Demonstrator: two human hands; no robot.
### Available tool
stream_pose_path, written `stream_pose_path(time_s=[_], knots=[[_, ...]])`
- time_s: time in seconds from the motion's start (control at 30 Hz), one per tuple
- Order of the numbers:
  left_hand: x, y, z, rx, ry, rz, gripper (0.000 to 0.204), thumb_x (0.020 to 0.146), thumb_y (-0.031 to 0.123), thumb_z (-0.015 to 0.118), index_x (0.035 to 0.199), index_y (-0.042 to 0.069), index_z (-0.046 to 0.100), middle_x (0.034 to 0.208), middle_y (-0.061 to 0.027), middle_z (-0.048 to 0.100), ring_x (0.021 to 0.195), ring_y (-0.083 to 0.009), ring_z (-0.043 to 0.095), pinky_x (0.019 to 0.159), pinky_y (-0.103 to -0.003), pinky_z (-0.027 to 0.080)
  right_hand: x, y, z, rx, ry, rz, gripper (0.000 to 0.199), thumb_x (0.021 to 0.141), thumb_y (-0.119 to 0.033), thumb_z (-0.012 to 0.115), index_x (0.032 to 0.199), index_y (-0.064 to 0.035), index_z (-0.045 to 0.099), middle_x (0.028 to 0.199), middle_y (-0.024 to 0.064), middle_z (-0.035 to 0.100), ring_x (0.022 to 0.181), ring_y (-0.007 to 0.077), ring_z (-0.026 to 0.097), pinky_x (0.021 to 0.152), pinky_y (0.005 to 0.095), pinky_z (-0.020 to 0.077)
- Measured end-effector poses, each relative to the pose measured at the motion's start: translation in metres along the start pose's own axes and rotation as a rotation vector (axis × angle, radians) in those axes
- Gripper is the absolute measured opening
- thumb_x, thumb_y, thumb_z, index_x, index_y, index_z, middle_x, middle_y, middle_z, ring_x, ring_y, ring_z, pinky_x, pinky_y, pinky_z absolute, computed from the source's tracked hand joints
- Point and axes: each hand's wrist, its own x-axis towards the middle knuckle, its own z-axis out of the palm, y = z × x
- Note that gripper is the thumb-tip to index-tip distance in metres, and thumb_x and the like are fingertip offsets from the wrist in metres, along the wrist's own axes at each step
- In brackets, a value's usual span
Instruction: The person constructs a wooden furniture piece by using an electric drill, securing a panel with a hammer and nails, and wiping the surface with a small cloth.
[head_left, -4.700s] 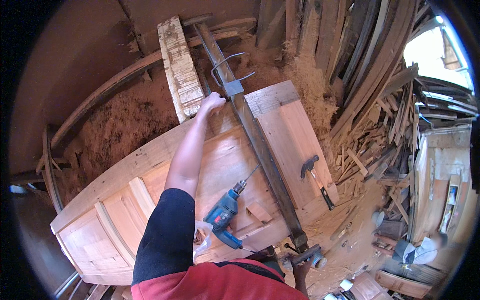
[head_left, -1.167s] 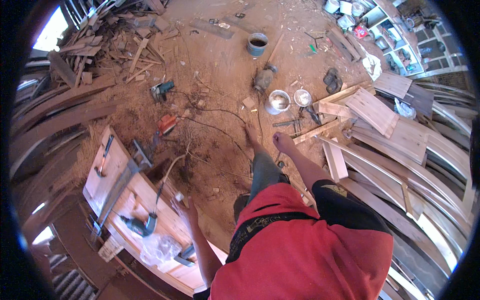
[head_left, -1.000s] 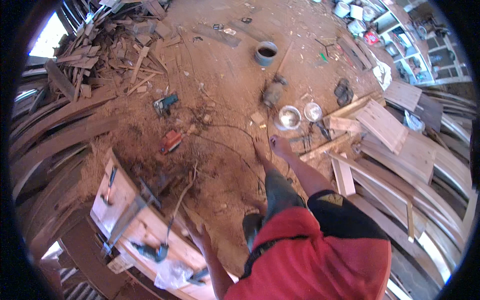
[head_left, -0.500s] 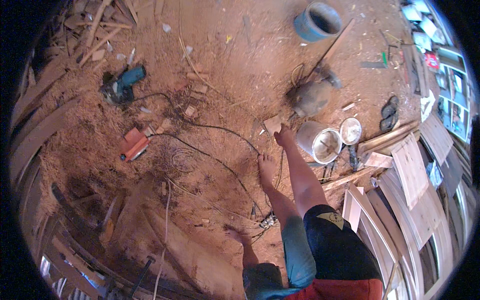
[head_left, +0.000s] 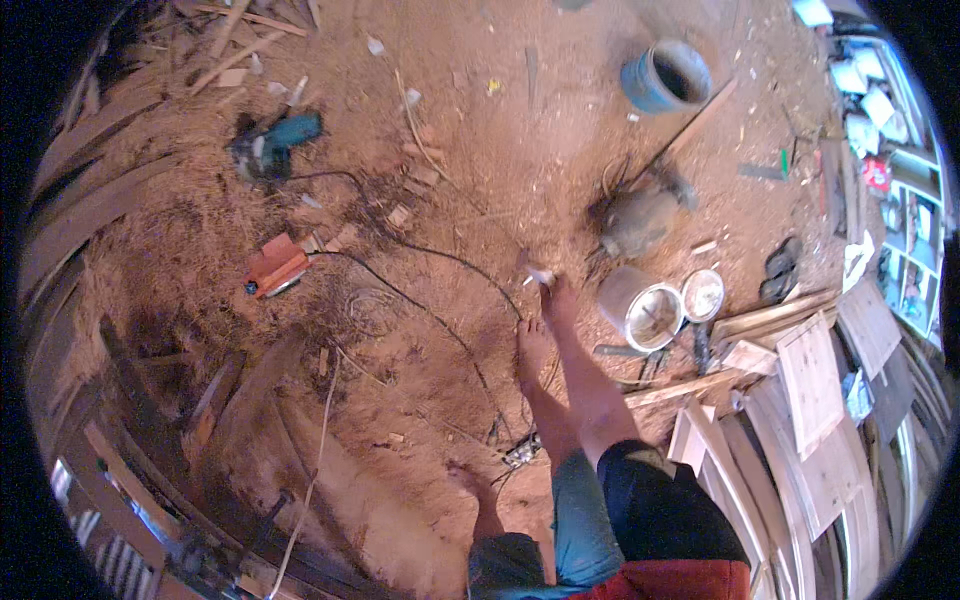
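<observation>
We hang our left hand (head_left: 468,482) open and empty beside the thigh, right hand unseen; walking barefoot, we step carefully over the black cable (head_left: 440,320) lying just before our feet

A teal handheld power saw (head_left: 272,142) lies far left on the sawdust floor (head_left: 470,150), with an orange flat power tool (head_left: 274,267) nearer. A blue plastic bucket (head_left: 665,76) stands far right, and an open metal tin (head_left: 642,306) sits right of the bare feet (head_left: 545,325).

shirt: red | shorts: black and teal | feet: bare
</observation>
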Motion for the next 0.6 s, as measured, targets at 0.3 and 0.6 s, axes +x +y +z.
stream_pose_path(time_s=[0.3, 0.6], knots=[[-0.039, -0.072, -0.040, -0.229, 0.010, 0.298, 0.102, 0.078, 0.032, 0.079, 0.152, -0.007, 0.022, 0.158, -0.0269, 0.028, 0.146, -0.0358, 0.029, 0.117, -0.043, 0.031, -0.269, -0.071, -0.195, -0.245, -0.929, -0.708, 0.058, 0.092, -0.044, 0.062, 0.132, -0.0041, 0.050, 0.112, 0.0237, 0.065, 0.101, 0.0414, 0.064, 0.087, 0.0482, 0.0507], [-0.160, -0.136, -0.011, -0.873, -0.275, 0.420, 0.080, 0.085, 0.036, 0.078, 0.146, 0.002, 0.040, 0.148, -0.0222, 0.046, 0.139, -0.0325, 0.044, 0.114, -0.042, 0.036, -0.577, -0.167, -0.288, 0.427, -1.296, -0.961, 0.031, 0.093, -0.021, 0.050, 0.116, -0.0003, 0.054, 0.099, 0.0180, 0.063, 0.095, 0.0286, 0.064, 0.083, 0.0413, 0.0498]])
